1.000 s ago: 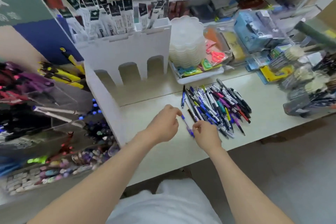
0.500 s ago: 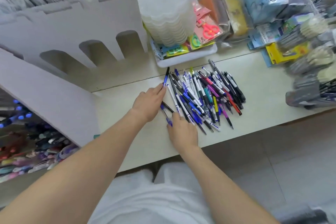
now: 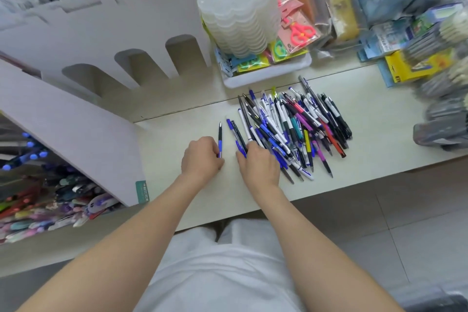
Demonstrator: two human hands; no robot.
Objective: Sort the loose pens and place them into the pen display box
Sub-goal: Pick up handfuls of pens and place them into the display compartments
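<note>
One blue pen (image 3: 220,138) sits apart from the pile (image 3: 293,129) on the worktop (image 3: 379,119), its lower end pinched by the left grip (image 3: 202,158), likely singled out for the display box (image 3: 106,30) behind. The right grip (image 3: 258,163) curls into the pile's edge; whether it holds anything, I cannot tell.

The scene is lit brightly and evenly by soft, diffuse light from above, and no harsh glare is thrown off the pale counter (image 3: 379,119). Only faint, soft-edged shadows are cast beneath the pens (image 3: 291,132), which are rendered fairly sharp. Straight lines are bent by wide-angle distortion toward the edges. The packaged goods (image 3: 440,78) at the right are smeared by blur.
</note>
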